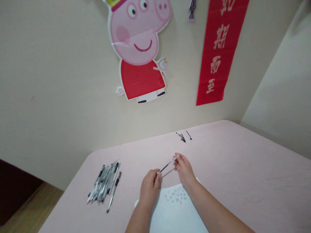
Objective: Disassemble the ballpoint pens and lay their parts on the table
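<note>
A thin pen refill [166, 166], dark along its middle and pale at its upper right end, stretches between my hands above the table. My left hand [149, 187] pinches its lower left end. The upper right end sits in the fingertips of my right hand [184, 169]; whether a clear barrel is around it there, I cannot tell. Below the hands lies a white sheet of paper [178, 216] with several small handwritten marks near its top edge. My forearms cover parts of the sheet.
On the pink-covered table [233, 181], a pile of pens [103, 183] lies at the left. One black-and-clear pen [114, 192] rests apart beside it. Small black pen parts [181, 137] and a thin dark piece [189, 134] lie near the wall.
</note>
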The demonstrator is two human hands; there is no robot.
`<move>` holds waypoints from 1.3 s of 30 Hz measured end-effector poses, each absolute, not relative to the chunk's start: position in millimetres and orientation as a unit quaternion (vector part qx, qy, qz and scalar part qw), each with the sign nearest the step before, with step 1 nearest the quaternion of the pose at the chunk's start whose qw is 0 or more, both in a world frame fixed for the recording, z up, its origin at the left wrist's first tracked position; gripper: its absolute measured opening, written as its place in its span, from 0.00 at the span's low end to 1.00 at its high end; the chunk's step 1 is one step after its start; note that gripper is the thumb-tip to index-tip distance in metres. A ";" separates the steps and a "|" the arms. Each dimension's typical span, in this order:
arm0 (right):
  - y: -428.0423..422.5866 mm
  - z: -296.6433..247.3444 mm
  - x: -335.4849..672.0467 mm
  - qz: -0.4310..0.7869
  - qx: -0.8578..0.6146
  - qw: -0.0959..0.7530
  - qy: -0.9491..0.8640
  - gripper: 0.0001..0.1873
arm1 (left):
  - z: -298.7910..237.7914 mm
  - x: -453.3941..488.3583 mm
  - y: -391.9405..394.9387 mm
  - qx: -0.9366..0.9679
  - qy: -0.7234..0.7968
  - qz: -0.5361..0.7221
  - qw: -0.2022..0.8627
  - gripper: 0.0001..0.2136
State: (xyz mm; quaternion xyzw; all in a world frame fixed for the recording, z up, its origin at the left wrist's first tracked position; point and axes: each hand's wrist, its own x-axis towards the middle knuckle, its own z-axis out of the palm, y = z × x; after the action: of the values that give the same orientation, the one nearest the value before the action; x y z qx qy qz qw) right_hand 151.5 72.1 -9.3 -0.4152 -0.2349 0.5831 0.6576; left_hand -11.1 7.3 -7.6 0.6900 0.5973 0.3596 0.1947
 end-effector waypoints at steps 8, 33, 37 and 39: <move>75.4 -16.7 151.7 0.573 -0.437 0.651 -0.237 0.15 | -12.3 -14.6 12.5 0.666 0.600 0.397 0.198 0.13; 63.9 -9.7 136.5 0.689 -0.393 0.524 -0.310 0.17 | -3.7 -10.9 12.1 0.670 0.573 0.409 0.234 0.11; 66.6 -7.0 140.5 0.666 -0.393 0.565 -0.288 0.15 | -7.3 -11.6 13.1 0.670 0.575 0.410 0.231 0.11; 69.3 -6.4 144.4 0.651 -0.394 0.581 -0.288 0.14 | -9.3 -12.0 13.7 0.669 0.575 0.412 0.227 0.11</move>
State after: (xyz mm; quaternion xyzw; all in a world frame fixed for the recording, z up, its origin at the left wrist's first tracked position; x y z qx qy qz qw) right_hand 144.4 69.3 -6.4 -0.3943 -0.2880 0.6511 0.5811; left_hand -12.0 13.7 -9.3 0.6692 0.5751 0.4120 0.2274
